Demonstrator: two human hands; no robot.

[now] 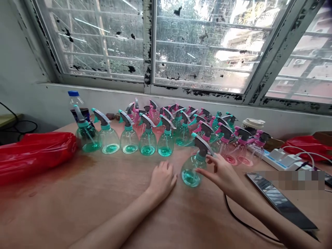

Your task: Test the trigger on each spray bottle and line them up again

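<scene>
A teal spray bottle point(193, 167) with a grey trigger head stands alone on the wooden table point(103, 200), in front of the others. My right hand point(224, 176) reaches it from the right, fingers stretched, fingertips touching its body and neck. My left hand point(162, 181) lies palm down on the table just left of the bottle, fingers loosely curled, holding nothing. Behind stands a row of teal spray bottles point(129, 140), and further back and right several pink spray bottles point(233, 148).
A red plastic bag point(33, 152) lies at the left; another red bag point(306, 143) at far right. A blue-capped drink bottle point(76, 103) stands back left. A white power strip point(282, 159), a dark phone point(280, 200), a black cable point(241, 221) and a lidded cup point(252, 124) are at the right.
</scene>
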